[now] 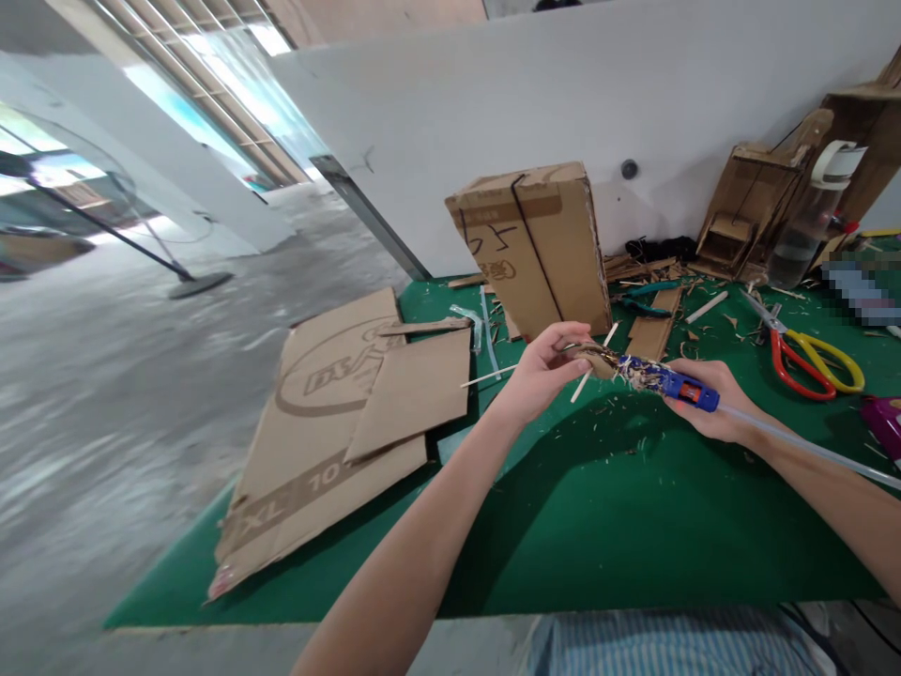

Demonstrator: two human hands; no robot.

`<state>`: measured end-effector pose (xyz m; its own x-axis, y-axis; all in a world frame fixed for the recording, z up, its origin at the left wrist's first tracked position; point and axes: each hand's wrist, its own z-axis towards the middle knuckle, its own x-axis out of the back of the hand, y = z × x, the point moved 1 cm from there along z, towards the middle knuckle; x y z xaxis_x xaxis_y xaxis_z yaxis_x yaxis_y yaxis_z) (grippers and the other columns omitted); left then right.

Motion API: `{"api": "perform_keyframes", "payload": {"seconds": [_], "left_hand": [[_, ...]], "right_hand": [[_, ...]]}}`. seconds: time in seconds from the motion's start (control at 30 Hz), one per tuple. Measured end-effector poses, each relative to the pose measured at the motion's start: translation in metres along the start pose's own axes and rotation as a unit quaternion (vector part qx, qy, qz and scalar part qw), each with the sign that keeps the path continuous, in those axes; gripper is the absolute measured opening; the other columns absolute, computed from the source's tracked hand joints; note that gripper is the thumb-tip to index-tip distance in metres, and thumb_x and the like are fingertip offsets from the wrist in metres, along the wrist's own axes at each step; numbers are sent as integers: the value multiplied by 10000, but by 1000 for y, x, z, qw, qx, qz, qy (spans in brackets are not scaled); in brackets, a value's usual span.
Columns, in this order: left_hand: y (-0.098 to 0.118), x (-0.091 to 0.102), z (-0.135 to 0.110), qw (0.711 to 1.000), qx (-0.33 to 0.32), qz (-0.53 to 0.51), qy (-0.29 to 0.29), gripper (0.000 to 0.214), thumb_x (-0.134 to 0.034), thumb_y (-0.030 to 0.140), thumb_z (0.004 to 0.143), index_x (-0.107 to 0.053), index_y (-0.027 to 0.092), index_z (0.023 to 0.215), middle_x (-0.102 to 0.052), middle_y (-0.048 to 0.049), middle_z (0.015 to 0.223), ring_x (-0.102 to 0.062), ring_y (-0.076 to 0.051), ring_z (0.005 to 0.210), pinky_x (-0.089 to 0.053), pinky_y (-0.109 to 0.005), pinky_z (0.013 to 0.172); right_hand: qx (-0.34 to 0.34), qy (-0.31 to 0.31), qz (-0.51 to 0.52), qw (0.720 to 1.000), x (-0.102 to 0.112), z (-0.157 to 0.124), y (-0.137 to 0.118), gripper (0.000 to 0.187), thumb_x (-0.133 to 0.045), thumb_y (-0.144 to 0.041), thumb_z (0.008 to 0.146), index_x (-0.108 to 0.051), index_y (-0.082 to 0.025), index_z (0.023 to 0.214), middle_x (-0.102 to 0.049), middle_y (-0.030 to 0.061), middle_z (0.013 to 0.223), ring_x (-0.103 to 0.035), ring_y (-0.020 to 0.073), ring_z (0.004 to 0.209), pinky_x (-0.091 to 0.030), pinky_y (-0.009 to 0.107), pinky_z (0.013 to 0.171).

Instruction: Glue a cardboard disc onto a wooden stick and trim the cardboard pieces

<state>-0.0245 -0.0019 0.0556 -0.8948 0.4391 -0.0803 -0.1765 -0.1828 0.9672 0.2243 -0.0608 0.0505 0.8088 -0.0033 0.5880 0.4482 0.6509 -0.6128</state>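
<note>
My left hand [545, 371] is closed on a small piece of cardboard [598, 360] with thin wooden sticks beside it, above the green tabletop. In my right hand [714, 404] is a blue glue gun [676, 385], its nozzle end turned left and touching or very near the cardboard. Wood shavings or scraps cling around the front of the gun. A long clear glue stick [795, 437] runs out of its back end over my right forearm. The trigger is hidden by my hand and the gun body.
A tall cardboard box [539, 253] stands behind my hands. Flat cardboard sheets [316, 422] lie on the left. Red-and-yellow scissors [802, 352], teal pliers [644, 300] and scraps lie on the right. A water bottle [802, 230] stands near a cardboard construction [746, 207] by the white partition.
</note>
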Motion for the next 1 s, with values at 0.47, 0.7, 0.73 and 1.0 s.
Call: {"api": "perform_keyframes", "payload": {"seconds": [0.47, 0.7, 0.73, 1.0], "left_hand": [[4, -4, -2, 988, 12, 139, -66, 530, -708, 187, 761, -541, 227, 1262, -675, -80, 1078, -648, -195, 976, -503, -347, 871], [4, -4, -1, 996, 20, 83, -13, 553, -734, 174, 715, -558, 229, 1235, -693, -54, 1034, -658, -179, 925, -498, -328, 846], [4, -4, -1, 997, 19, 70, -4, 556, -739, 173, 709, -558, 229, 1232, -696, -48, 1021, -659, -174, 912, -499, -319, 835], [5, -4, 0, 997, 22, 74, -16, 555, -746, 174, 711, -550, 216, 1228, -703, -46, 1009, -663, -159, 864, -505, -300, 802]], "right_hand": [[-25, -26, -5, 999, -3, -3, 12, 175, -612, -235, 785, -635, -213, 957, -648, 2, 741, -568, 126, 585, -410, 240, 566], [-52, -36, 9, 998, 0, -2, 11, 115, -600, -215, 777, -625, -213, 890, -608, -16, 694, -533, 114, 569, -385, 237, 546], [-57, -36, 9, 998, 1, -2, 11, 103, -597, -215, 777, -620, -213, 877, -600, -18, 685, -528, 113, 566, -381, 237, 544], [-66, -33, 20, 997, -1, -4, 13, 109, -595, -227, 770, -614, -209, 876, -582, -22, 672, -502, 108, 551, -367, 240, 533]]}}
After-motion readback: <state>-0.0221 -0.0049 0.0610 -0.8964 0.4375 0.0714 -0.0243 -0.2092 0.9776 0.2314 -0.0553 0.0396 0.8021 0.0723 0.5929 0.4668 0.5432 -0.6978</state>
